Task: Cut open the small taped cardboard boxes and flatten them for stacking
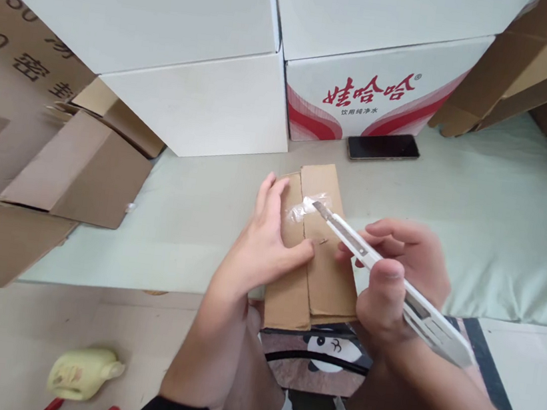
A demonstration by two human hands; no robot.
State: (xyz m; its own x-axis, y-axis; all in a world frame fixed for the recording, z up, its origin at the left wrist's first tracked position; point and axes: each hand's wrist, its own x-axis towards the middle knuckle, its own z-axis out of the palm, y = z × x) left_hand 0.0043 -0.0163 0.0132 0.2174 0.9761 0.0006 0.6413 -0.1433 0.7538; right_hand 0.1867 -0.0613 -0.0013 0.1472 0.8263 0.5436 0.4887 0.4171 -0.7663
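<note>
A small brown cardboard box (332, 276) lies at the centre, partly over the near edge of a pale green surface. Crumpled clear tape (300, 210) crosses the seam between its flaps. My left hand (272, 238) rests on the left part of the box, fingers and thumb spread apart. In my right hand (398, 275) is a white utility knife (432, 323), gripped between thumb and fingers. Its blade is out, and the tip is at the tape near the seam.
Behind the box stand white cartons (195, 107), one with red print (368, 100), and a black phone (383, 147). Opened cardboard boxes (91, 167) are at the left, more cardboard (503, 67) at the upper right. A yellow bottle (80, 372) lies on the floor.
</note>
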